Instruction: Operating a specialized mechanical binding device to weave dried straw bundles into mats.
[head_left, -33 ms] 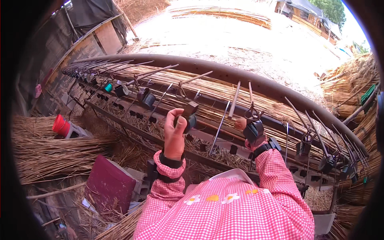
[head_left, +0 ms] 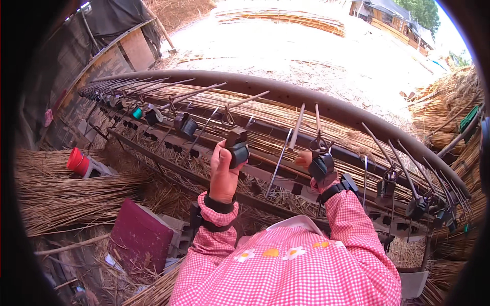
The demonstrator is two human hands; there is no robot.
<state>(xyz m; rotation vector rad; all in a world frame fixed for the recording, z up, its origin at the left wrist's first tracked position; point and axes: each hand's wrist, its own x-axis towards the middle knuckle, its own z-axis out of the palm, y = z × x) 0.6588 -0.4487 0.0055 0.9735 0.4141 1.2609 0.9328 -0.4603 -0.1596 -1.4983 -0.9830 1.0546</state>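
Between hands (head_left: 223, 178), slanting rod (head_left: 279, 163), reeds (head_left: 275, 113) behind

An open-air workshop is indicated by a long frame (head_left: 286, 95) lined with dry stalks (head_left: 278, 111), heaped stalk bundles (head_left: 66, 201) around it, and dark sheeting (head_left: 115, 20) alongside.

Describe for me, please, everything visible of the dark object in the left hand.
The dark object has a blocky, brownish upper part and a rounded, greenish-black lower part; its material is unclear. It is held roughly upright, blocky end up, on the near side of the long brown bar. The left hand grips it, thumb against its side.
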